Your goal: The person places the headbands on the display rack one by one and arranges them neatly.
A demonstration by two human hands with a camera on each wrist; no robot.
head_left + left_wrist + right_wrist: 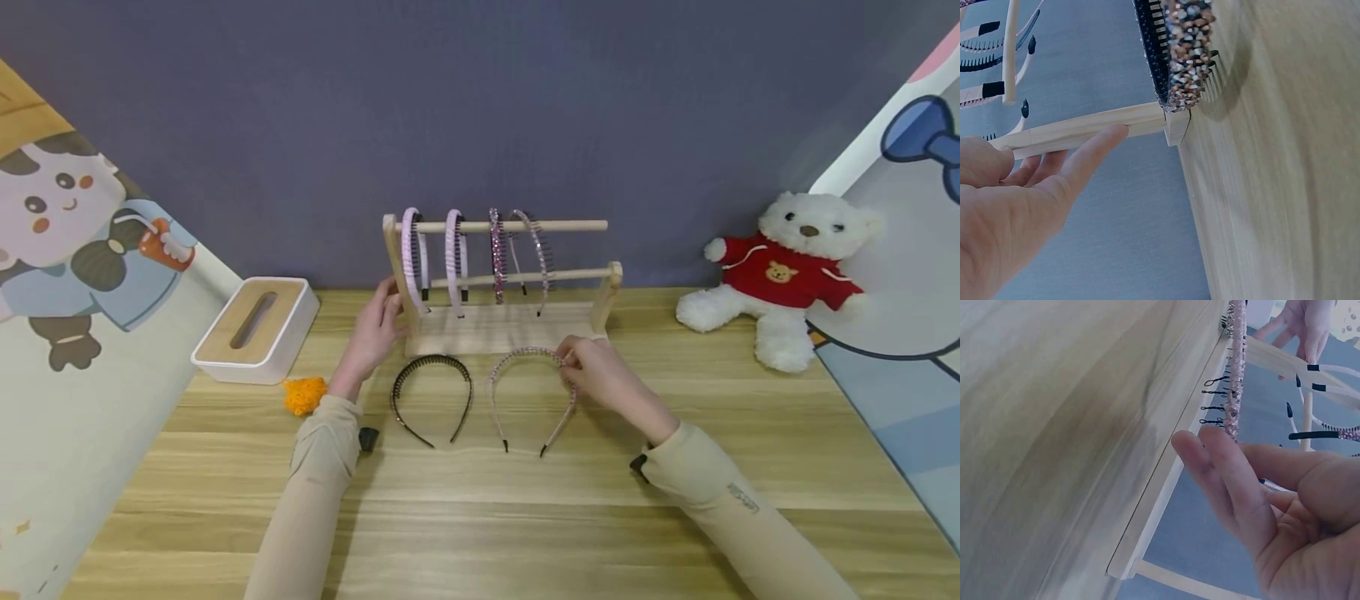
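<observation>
My left hand (372, 329) grips the left upright of the wooden headband rack (495, 329), with the index finger stretched along the post (1085, 128). The thumb and other fingers lie on either side of it. In front of the rack, my right hand (603, 375) pinches a pink beaded headband (525, 350) by the right side of its arch, the open ends toward me. Small looped teeth line its inner side in the right wrist view. To its left is a dark beaded headband (431, 360). Several pink and lilac headbands (453, 250) hang over the rack's bars.
A white tissue box with a wooden lid (262, 329) stands at the left, an orange fuzzy object (304, 395) beside my left wrist. A white teddy bear in a red sweater (783, 271) sits at the back right. A dark wall panel (480, 108) rises behind the rack.
</observation>
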